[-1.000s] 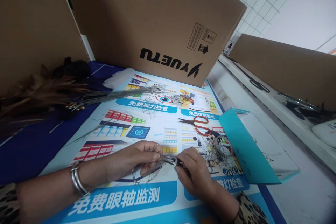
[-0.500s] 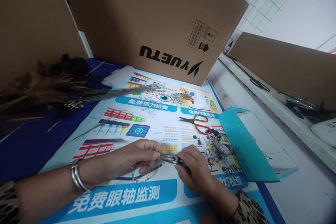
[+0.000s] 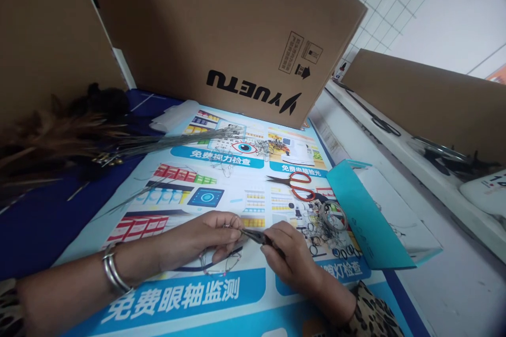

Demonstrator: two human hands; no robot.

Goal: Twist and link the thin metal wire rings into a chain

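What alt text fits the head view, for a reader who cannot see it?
Two bare hands work over a printed poster: the left hand pinches a thin wire, the right hand holds small pliers to it. Red-handled scissors, metal rings and a teal box lie to the right, brown feathers at left, a cardboard box behind.

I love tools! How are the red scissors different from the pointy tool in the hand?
The scissors lie untouched on the poster; the pliers are gripped in the right hand. The scissors show red loop handles; the pliers' handles are hidden in the fist, with only a thin dark nose showing. The pliers' tip meets the wire piece pinched by the left hand; the scissors' blades grip nothing. Both point their tips leftward.
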